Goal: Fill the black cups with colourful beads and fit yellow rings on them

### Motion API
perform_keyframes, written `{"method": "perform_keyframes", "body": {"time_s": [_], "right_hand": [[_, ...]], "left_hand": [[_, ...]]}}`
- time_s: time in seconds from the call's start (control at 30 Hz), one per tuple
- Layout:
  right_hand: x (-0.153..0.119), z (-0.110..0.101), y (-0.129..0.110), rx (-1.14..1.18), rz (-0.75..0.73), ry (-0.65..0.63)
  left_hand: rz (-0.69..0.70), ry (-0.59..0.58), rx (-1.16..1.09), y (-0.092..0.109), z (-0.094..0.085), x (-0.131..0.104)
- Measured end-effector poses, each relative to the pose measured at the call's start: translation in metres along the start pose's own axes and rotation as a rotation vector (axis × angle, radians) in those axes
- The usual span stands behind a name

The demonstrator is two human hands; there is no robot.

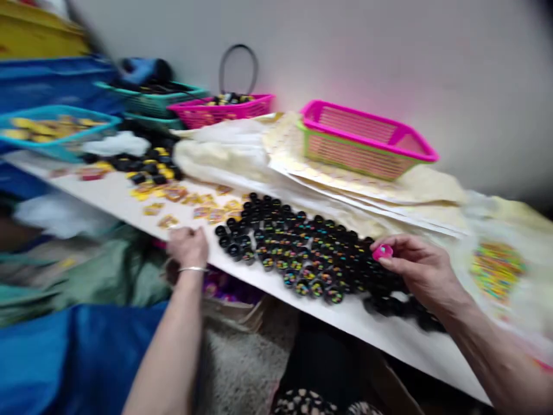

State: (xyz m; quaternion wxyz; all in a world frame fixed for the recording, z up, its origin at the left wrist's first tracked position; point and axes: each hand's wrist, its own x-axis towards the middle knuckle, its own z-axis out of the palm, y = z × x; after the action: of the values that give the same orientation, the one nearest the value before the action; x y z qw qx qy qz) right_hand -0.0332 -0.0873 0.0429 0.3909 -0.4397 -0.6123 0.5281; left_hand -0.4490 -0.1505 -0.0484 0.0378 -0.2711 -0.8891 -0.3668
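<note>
Fingers of your right hand (427, 271) pinch a pink piece (382, 252); for your left hand (189, 246), you can't tell. Black cups (317, 289) hold coloured bits (334, 295); some look unfilled.

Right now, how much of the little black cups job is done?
Many black cups already show colourful bits inside, so it looks well along. The right hand has a small pink piece in its grip, beside the cups. Maybe left: some plain-looking cups at the left end, and a patch of bright bits at the right. I can't tell whether the left hand holds anything.
</note>
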Motion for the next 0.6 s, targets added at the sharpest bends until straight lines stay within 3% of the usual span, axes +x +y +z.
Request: {"method": "perform_keyframes", "body": {"time_s": [0.1,0.2,0.27,0.4,0.6], "right_hand": [[0.016,0.087,-0.013,-0.004,0.004,-0.332],[0.038,0.159,-0.011,-0.118,-0.104,-0.558],[0.057,0.191,-0.002,-0.276,-0.252,-0.615],[0.088,0.221,0.012,-0.638,-0.505,-0.658],[0.097,0.231,0.007,-0.927,-0.694,-0.784]], "left_hand": [[-0.058,0.08,0.133,-0.033,-0.001,0.015],[-0.048,0.111,0.154,-0.04,0.008,0.013],[-0.039,0.118,0.144,-0.039,0.012,0.01],[-0.036,0.132,0.126,-0.041,0.014,0.008],[-0.032,0.153,0.112,-0.047,0.017,0.009]]}}
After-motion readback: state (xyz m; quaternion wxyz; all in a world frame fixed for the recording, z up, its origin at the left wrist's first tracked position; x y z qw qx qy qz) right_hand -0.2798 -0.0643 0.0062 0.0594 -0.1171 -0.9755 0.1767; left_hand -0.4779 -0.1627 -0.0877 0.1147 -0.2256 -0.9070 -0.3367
